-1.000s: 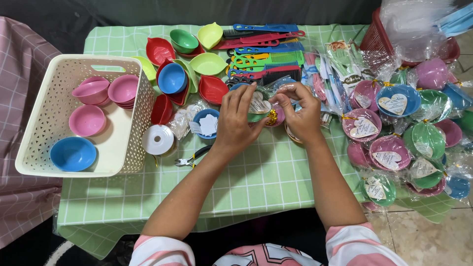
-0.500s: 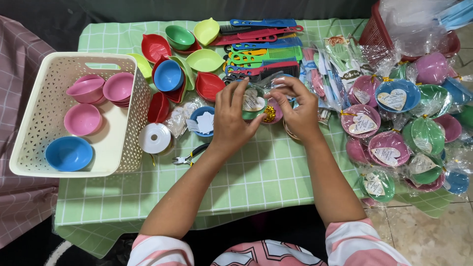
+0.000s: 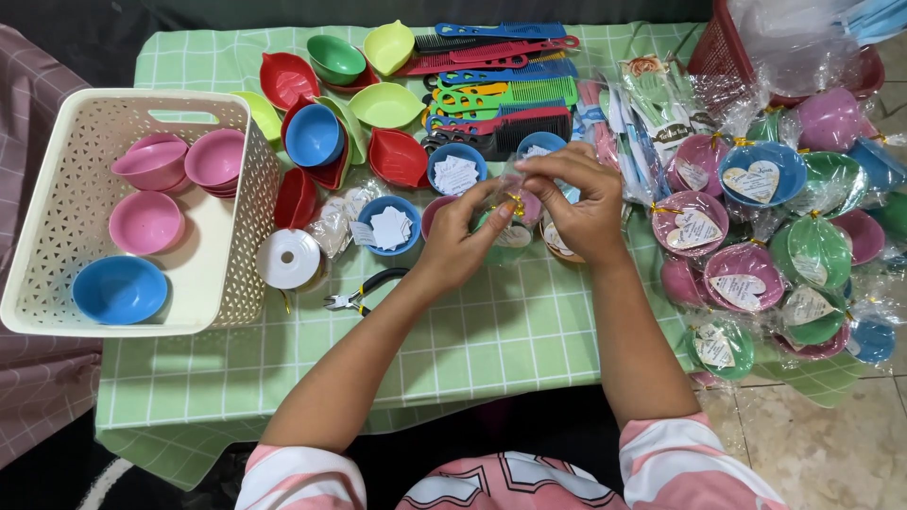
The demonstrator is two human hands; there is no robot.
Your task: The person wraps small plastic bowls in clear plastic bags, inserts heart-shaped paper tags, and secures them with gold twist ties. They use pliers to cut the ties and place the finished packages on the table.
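My left hand (image 3: 460,236) and my right hand (image 3: 576,200) meet over the middle of the table. Together they pinch the gathered neck of a clear plastic wrap around a small green bowl (image 3: 504,235), where a gold twist tie (image 3: 516,203) sits between the fingertips. The bowl is mostly hidden under my fingers. A blue bowl with white paper tags (image 3: 389,227) lies just left of my left hand, and small pliers (image 3: 361,294) lie below it.
A cream basket (image 3: 42,227) with pink and blue bowls stands at the left. Loose coloured bowls (image 3: 335,104) and combs (image 3: 501,90) fill the back. Wrapped bowls (image 3: 756,246) pile up at the right by a red basket (image 3: 718,52). A white ribbon spool (image 3: 289,259) lies near the basket.
Both hands stayed together on the wrapped bowl, with the fingers shifting slightly around the gold tie at its neck. The view moved a little.
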